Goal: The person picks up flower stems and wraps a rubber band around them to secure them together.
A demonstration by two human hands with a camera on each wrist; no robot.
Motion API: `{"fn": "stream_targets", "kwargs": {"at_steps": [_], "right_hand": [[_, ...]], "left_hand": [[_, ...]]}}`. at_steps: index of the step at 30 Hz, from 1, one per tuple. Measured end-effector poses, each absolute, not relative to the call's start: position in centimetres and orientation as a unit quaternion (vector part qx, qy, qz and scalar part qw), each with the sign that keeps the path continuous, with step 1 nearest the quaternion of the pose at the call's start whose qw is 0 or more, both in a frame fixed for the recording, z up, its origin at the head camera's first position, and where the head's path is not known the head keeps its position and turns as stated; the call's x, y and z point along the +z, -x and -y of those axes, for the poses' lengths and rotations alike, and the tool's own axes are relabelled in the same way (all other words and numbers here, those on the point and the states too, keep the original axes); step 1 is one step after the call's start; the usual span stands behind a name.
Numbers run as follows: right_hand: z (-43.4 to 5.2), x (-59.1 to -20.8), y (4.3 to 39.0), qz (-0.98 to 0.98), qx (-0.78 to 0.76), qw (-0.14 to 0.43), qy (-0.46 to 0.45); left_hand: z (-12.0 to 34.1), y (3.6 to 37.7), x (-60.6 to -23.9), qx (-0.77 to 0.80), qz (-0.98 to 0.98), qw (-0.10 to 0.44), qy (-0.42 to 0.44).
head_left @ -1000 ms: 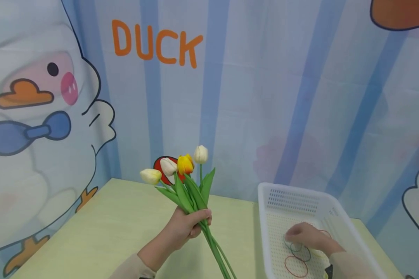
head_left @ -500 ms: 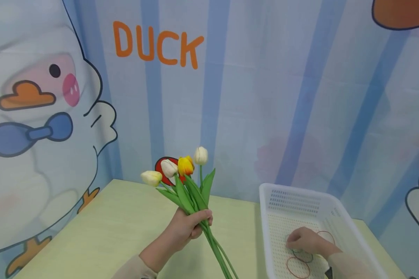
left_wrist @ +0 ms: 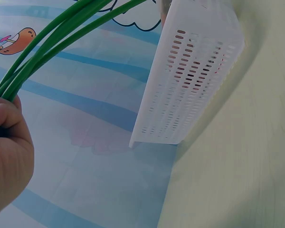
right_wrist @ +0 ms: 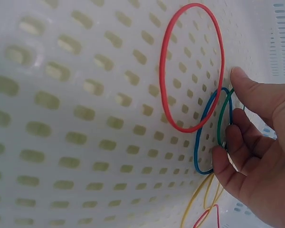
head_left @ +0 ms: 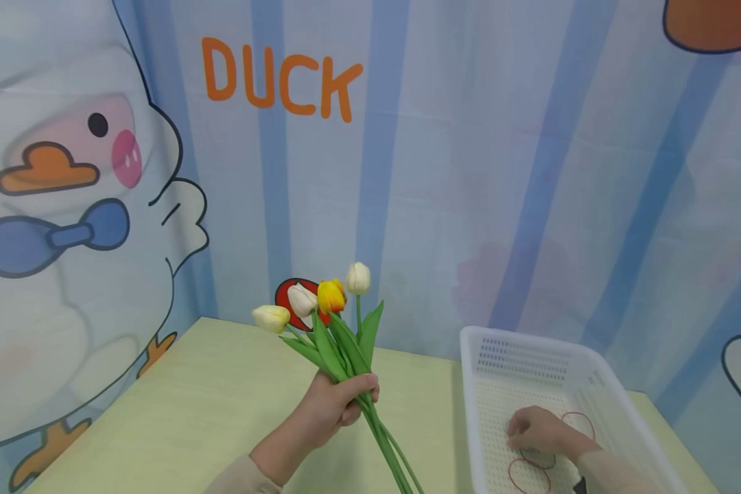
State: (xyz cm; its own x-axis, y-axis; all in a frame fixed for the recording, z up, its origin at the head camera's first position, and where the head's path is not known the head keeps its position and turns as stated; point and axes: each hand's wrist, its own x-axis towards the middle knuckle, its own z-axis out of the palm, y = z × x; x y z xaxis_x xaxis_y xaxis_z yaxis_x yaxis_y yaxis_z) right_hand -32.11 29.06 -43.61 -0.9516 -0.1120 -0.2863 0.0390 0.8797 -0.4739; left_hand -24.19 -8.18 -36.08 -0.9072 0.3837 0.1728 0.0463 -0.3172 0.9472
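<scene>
The left hand (head_left: pixel 336 409) has its grip clamped round the green stems of a bunch of 4 artificial tulips, 3 cream and 1 orange-yellow (head_left: pixel 330 322), held tilted above the pale green worktop (head_left: pixel 185 405), left of the white perforated plastic basket (head_left: pixel 519 357). Inside that basket, the right hand (head_left: pixel 540 432) rests on the floor, fingertips (right_wrist: pixel 223 159) touching a green rubber band (right_wrist: pixel 222 118) and a blue rubber band (right_wrist: pixel 199 142); its fingers curl loosely, pinching nothing that shows. A red rubber band (right_wrist: pixel 192 66) lies just beside them.
</scene>
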Motion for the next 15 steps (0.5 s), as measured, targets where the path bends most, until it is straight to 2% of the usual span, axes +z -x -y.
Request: {"fn": "stream_targets", "kwargs": {"at_steps": [15], "right_hand": [[-28.75,-44.07,32.32,-0.960,-0.220,0.170,0.004]], "left_hand": [[8.14,24.19,-36.16,0.791,-0.573,0.102,-0.188]]}}
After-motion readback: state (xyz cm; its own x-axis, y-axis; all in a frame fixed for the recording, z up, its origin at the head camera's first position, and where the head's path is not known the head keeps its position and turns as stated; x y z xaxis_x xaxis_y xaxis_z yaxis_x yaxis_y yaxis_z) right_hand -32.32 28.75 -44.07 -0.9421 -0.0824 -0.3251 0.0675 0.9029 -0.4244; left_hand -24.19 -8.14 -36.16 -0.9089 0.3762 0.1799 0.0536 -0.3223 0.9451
